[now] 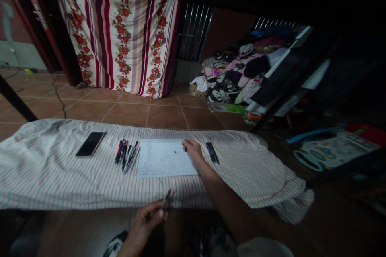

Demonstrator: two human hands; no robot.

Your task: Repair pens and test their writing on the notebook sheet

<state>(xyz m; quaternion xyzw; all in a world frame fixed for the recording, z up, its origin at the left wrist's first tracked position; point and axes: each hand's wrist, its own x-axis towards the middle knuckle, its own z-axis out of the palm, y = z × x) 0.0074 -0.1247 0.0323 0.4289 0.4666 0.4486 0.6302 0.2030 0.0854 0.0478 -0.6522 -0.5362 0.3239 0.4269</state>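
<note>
My left hand is low in front of me, below the near edge of the striped cloth, with its fingers closed around a pen that points up and to the right. My right hand reaches forward and lies flat on the right edge of a white sheet of paper, fingers stretched toward its top corner. A small dark mark shows on the sheet just left of the fingers. Several pens lie in a row left of the paper. A few more pens lie just right of my right hand.
A dark phone lies face up on the cloth at the left. Beyond the cloth are a brown tiled floor, a floral striped curtain and a heap of clothes. A colourful printed board lies at the right.
</note>
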